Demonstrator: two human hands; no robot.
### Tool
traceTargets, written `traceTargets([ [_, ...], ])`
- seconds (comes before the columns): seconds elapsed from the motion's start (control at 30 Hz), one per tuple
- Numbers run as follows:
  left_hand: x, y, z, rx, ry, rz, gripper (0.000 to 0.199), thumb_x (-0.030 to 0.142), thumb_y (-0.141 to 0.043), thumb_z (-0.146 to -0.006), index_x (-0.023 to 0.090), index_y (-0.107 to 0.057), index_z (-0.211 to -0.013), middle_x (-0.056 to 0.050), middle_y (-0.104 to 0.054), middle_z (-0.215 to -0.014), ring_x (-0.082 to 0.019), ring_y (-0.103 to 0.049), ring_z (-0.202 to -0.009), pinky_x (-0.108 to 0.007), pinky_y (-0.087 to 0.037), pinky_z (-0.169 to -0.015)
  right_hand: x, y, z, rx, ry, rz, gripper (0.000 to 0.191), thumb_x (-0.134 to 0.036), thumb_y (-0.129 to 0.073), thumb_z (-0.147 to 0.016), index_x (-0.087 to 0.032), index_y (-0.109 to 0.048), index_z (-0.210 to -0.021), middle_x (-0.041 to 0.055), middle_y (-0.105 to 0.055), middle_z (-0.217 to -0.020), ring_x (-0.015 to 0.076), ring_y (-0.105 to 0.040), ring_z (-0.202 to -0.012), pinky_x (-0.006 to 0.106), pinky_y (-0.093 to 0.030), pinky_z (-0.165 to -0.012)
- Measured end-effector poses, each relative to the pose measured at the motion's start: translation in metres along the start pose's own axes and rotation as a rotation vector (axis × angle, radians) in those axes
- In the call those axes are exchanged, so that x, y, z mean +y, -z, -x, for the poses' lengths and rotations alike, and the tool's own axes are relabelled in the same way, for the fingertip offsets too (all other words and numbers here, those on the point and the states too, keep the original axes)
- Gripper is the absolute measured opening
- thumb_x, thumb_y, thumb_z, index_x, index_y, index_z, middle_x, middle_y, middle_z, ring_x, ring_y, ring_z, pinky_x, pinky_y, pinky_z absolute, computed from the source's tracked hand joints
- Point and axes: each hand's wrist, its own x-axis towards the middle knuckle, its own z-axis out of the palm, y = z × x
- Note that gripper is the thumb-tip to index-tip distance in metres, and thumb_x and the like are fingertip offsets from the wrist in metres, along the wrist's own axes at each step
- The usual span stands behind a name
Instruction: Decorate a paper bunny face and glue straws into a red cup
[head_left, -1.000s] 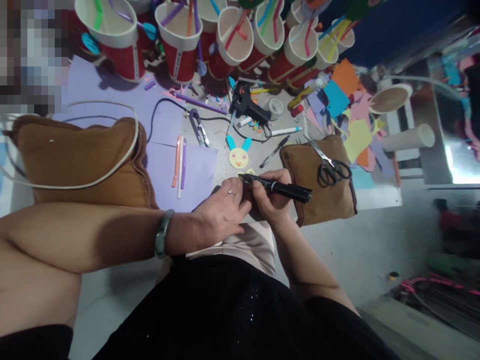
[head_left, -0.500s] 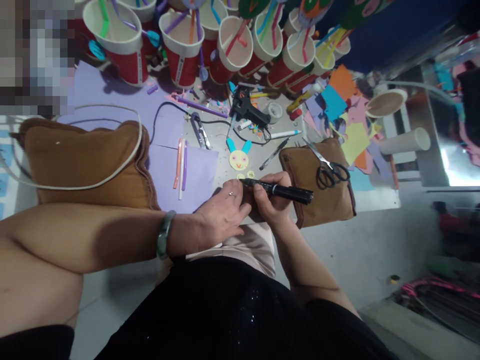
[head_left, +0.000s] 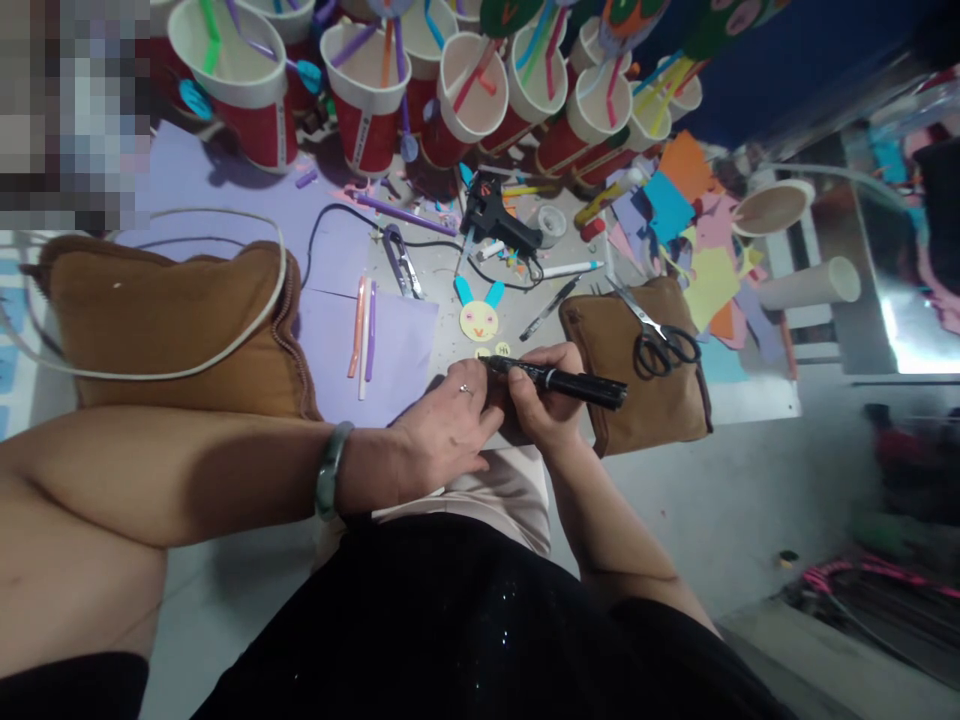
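Note:
In my right hand (head_left: 551, 395) is a black marker pen (head_left: 577, 385), gripped between thumb and fingers. Its tip points left and meets a small yellow paper circle (head_left: 481, 353) with dark marks on it. My left hand (head_left: 450, 425) lies on the table edge, fingers stretched out and thumb apart, fingertips right at that circle's lower side; whether they press on it I cannot tell. Beside it lies a second yellow circle (head_left: 503, 350) with "Hi" written on it. Just above is a yellow paper rabbit face (head_left: 478, 320) with blue ears.
Red-and-white paper cups (head_left: 367, 110) with straws line the back. Nearer are a black glue gun (head_left: 499, 215), a cutter (head_left: 403, 262) and several straws (head_left: 361, 330). Brown pouches flank my hands, left (head_left: 172, 320) and right (head_left: 637, 410); scissors (head_left: 664, 340) lie on the right one.
The marker tip shows a slight shift at the left yellow circle, where the dark marks look heavier. Both hands stay in nearly the same place.

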Motion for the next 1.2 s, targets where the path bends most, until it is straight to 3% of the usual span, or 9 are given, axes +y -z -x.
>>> traceTargets([
  [0.33, 0.001, -0.004, 0.0, 0.052, 0.003, -0.04, 0.076, 0.068, -0.053, -0.092, 0.007, -0.058, -0.137, -0.028, -0.056, -0.144, -0.039, -0.052, -0.133, -0.048, -0.034, -0.112, 0.002, -0.001, 0.001, 0.018, -0.003, -0.027, 0.018, -0.036, -0.065, -0.09, -0.024, -0.054, -0.097, -0.0018, -0.057, -0.082, 0.0135, -0.057, -0.066, 0.03, -0.048, -0.06],
  [0.9, -0.001, 0.002, -0.001, -0.02, -0.011, -0.004, 0.072, 0.067, -0.052, -0.093, 0.011, -0.059, -0.136, -0.025, -0.054, -0.149, -0.039, -0.047, -0.14, -0.048, -0.035, -0.114, 0.0, -0.001, 0.0, 0.032, 0.002, -0.053, 0.016, -0.033, -0.066, -0.089, -0.025, -0.054, -0.095, -0.0021, -0.058, -0.08, 0.0129, -0.056, -0.064, 0.03, -0.046, -0.058],
  [1.2, 0.002, -0.008, 0.001, 0.053, 0.002, 0.017, 0.075, 0.068, -0.053, -0.092, 0.009, -0.057, -0.139, -0.026, -0.054, -0.148, -0.041, -0.045, -0.142, -0.05, -0.032, -0.117, 0.005, -0.005, 0.008, 0.167, 0.016, -0.04, 0.025, -0.038, -0.066, -0.091, -0.026, -0.053, -0.108, 0.0015, -0.065, -0.086, 0.0191, -0.067, -0.069, 0.039, -0.057, -0.064],
])
